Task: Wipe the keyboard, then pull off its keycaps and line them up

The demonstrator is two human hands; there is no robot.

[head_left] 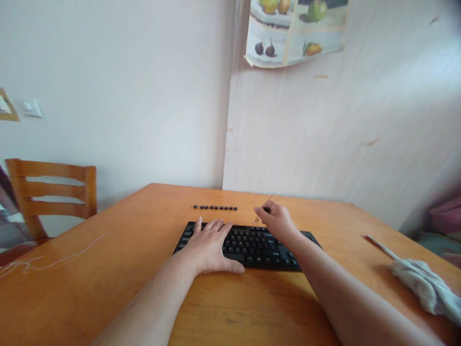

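A black keyboard (248, 247) lies on the wooden table in front of me. My left hand (212, 245) rests across its left part, fingers spread and thumb stretched along the near edge, covering many keys. My right hand (277, 218) is closed over the keyboard's far edge, right of the middle. In its fingers is a wire keycap puller (267, 210) with a dark middle; thin wires stick up above the hand and two tips point down at the left. Behind the keyboard, several small black keycaps (216, 207) stand in a row.
The wooden table (230, 307) reaches to the wall. On its right lie a thin stick (382, 246) and a crumpled pale cloth (425, 283); on its left, a pale string (72, 254). A wooden chair (54, 192) stands at the left, and a fruit picture (295, 33) hangs on the wall.
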